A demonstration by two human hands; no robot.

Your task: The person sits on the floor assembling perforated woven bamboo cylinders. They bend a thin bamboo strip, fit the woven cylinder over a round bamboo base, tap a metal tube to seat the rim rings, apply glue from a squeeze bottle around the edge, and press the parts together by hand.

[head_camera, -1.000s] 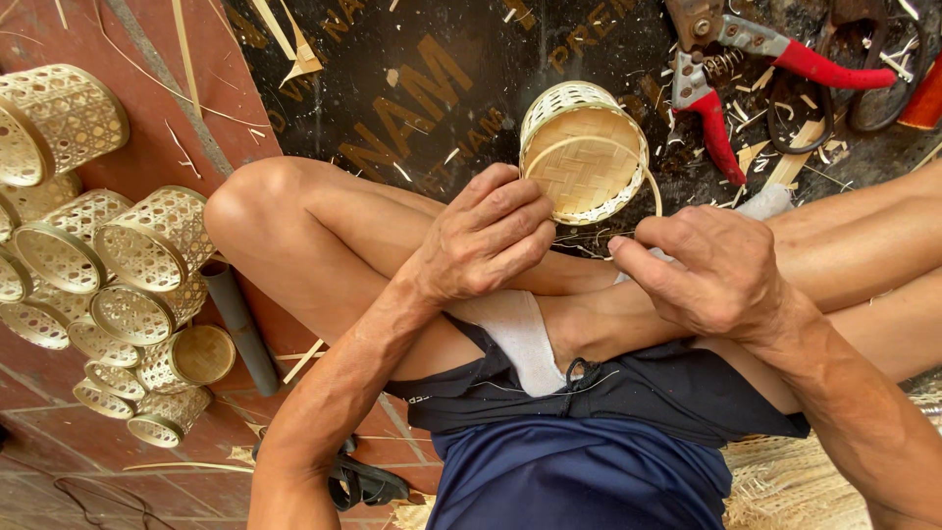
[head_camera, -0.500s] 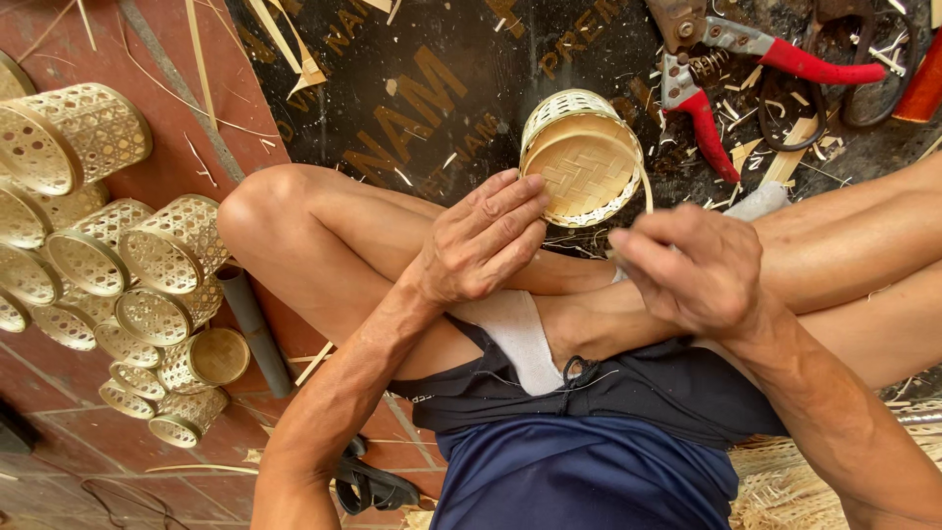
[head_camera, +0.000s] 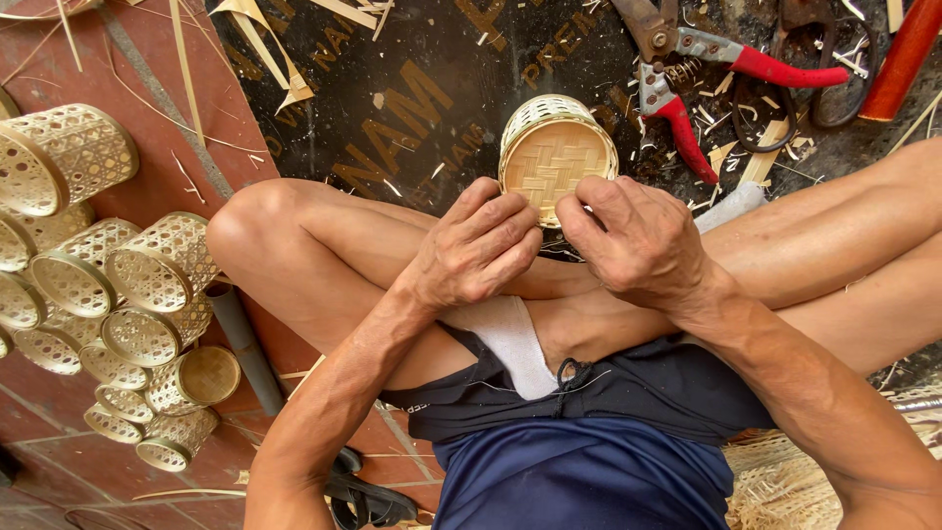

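Head view: basket [head_camera: 555, 157] sits on its side past the knees, woven base & walls look done, only rim w/ loose strip seems left. Left hand [head_camera: 478, 245] & right hand [head_camera: 636, 240] meet at its near edge, wrists on legs, fingers curled tight, pinching rim. Finished baskets [head_camera: 108, 294] piled left; pliers [head_camera: 702, 69] beyond.

Basket [head_camera: 555, 152] before both hands [head_camera: 478, 245], pruners [head_camera: 687, 74] right, baskets pile [head_camera: 108, 294] left

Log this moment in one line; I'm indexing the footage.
left hand: grips basket rim | right hand: pinches rim | woven basket: base toward camera | pruners: on floor
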